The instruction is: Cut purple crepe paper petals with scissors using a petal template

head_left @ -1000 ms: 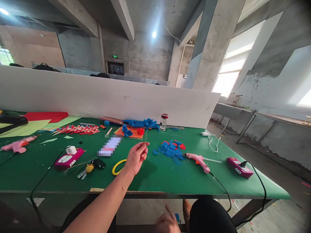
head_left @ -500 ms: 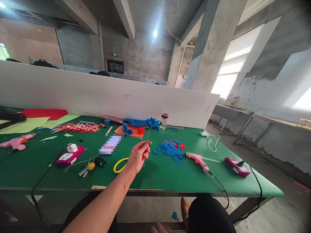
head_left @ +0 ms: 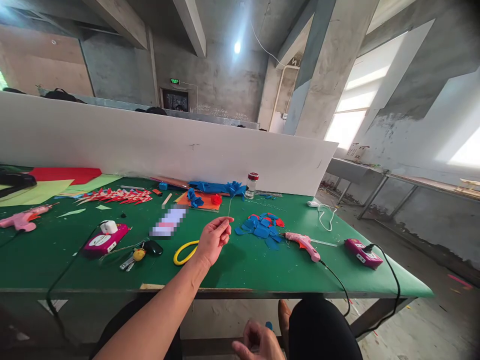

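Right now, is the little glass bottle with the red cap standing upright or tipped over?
Upright. The bottle stands on its base on the green table near the white board, red cap on top.

Bare green table (head_left: pixel 255 270) ahead of left hand (head_left: pixel 213 241); yellow scissors (head_left: pixel 183 252) just left, blue pieces (head_left: pixel 260 229) right

Bare concrete room: grey walls, ceiling beams (head_left: pixel 191 25), thick pillar (head_left: pixel 330 65). Green-topped table (head_left: pixel 262 272) backed by white partition board (head_left: pixel 150 145). Bright windows (head_left: pixel 348 115) right, one ceiling lamp (head_left: pixel 237 47) lit. Dusty concrete floor (head_left: pixel 423 265).

A thin pale wire (head_left: pixel 229 209) (barely visible) stands upright above the green table.
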Demonstrator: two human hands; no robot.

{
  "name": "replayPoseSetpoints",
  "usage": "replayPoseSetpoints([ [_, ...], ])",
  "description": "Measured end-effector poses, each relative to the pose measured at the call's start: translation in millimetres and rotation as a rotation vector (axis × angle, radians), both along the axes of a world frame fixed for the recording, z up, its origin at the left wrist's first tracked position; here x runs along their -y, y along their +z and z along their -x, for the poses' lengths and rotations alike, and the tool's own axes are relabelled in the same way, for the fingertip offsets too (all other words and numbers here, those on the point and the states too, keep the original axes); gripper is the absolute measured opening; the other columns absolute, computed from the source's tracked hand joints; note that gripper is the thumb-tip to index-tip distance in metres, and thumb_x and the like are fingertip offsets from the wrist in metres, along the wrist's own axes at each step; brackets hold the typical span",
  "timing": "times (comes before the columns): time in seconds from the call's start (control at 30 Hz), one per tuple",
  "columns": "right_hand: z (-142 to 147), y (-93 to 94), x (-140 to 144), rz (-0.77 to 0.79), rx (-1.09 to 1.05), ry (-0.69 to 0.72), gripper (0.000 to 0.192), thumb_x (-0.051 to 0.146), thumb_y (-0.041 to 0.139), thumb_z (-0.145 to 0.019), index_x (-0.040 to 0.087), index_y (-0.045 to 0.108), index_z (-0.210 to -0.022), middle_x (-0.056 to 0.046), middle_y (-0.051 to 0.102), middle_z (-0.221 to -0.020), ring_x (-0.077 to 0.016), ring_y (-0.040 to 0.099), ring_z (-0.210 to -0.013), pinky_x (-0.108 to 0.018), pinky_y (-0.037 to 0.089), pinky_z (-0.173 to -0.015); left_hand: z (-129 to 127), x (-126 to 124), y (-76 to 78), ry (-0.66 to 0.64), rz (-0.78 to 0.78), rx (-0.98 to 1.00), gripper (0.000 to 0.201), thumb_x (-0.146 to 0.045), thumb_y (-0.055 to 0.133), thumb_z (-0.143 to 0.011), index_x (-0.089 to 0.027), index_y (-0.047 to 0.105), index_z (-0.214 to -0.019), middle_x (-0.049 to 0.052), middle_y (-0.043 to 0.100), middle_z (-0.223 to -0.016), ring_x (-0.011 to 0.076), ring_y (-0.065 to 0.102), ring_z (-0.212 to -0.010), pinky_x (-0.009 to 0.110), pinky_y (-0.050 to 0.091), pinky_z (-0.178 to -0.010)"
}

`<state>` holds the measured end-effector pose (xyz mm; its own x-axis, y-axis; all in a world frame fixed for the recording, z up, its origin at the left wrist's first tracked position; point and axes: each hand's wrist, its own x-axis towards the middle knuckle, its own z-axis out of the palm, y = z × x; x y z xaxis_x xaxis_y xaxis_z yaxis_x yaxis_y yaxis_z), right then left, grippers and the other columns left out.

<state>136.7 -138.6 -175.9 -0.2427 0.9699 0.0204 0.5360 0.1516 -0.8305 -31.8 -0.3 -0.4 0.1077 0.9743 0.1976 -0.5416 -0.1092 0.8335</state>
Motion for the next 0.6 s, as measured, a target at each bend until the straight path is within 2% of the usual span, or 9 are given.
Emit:
replayPoseSetpoints([
  [0.07,-1.5,4.1,-0.4,0.006,0.064,-0.053,0.024,0.032,0.072,-0.069,0.018,0.055,-0.06,0.001,0.056,-0.053,-0.0124,0.051,-0.053,-0.02,0.036,-0.051,-1.2,0.6,0.1,0.001,0.005,-0.001,0.026,-0.032,0.08,-0.069,-0.013,0.071,-0.085,-0.003,0.052,-0.06,0.0029,0.032,-0.047,0.018,0.021,-0.044],
  [0.13,-1.9,4.8,-0.4,0.0,0.099,-0.074,0.017,0.023,0.069,-0.067,0.018,0.056,-0.059,0.001,0.06,-0.055,-0.0126,0.053,-0.054,-0.02,0.038,-0.053,-2.4,0.8,-0.1,0.003,0.011,-0.003,0.027,-0.032,0.08,-0.068,-0.013,0.071,-0.085,-0.003,0.052,-0.059,0.0028,0.032,-0.046,0.018,0.021,-0.044],
  [0.27,-1.1,1.4,0.3,0.033,0.102,-0.088,0.009,0.023,0.07,-0.067,0.02,0.066,-0.059,-0.001,0.07,-0.062,-0.0149,0.06,-0.061,-0.02,0.042,-0.057,-3.1,0.0,-1.4,0.006,0.015,-0.007,0.028,-0.033,0.08,-0.068,-0.013,0.071,-0.084,-0.003,0.053,-0.059,0.0026,0.033,-0.046,0.018,0.021,-0.044],
  [0.43,0.1,-0.5,-0.1,0.087,0.085,-0.025,0.006,0.024,0.074,-0.067,0.02,0.073,-0.062,-0.001,0.073,-0.064,-0.0159,0.063,-0.062,-0.02,0.042,-0.056,-2.3,-1.3,-2.6,0.013,0.016,-0.007,0.028,-0.032,0.08,-0.068,-0.013,0.071,-0.087,-0.003,0.052,-0.059,0.0026,0.032,-0.046,0.019,0.02,-0.044],
  [0.5,1.0,-0.9,-0.2,0.098,0.059,0.008,0.005,0.02,0.07,-0.069,0.02,0.074,-0.066,-0.001,0.074,-0.066,-0.0159,0.064,-0.064,-0.019,0.042,-0.057,-2.3,-1.9,-3.2,0.015,0.017,-0.009,0.028,-0.032,0.08,-0.069,-0.013,0.071,-0.087,-0.003,0.052,-0.06,0.0026,0.032,-0.046,0.018,0.02,-0.043],
  [0.6,1.9,-2.4,1.2,0.11,0.018,0.071,0.015,0.014,0.061,-0.073,0.02,0.074,-0.068,-0.001,0.074,-0.069,-0.0162,0.066,-0.067,-0.019,0.042,-0.059,-2.6,-2.7,-4.3,0.014,0.018,-0.01,0.028,-0.032,0.08,-0.069,-0.012,0.071,-0.087,-0.003,0.053,-0.06,0.0025,0.032,-0.046,0.018,0.019,-0.043],
])
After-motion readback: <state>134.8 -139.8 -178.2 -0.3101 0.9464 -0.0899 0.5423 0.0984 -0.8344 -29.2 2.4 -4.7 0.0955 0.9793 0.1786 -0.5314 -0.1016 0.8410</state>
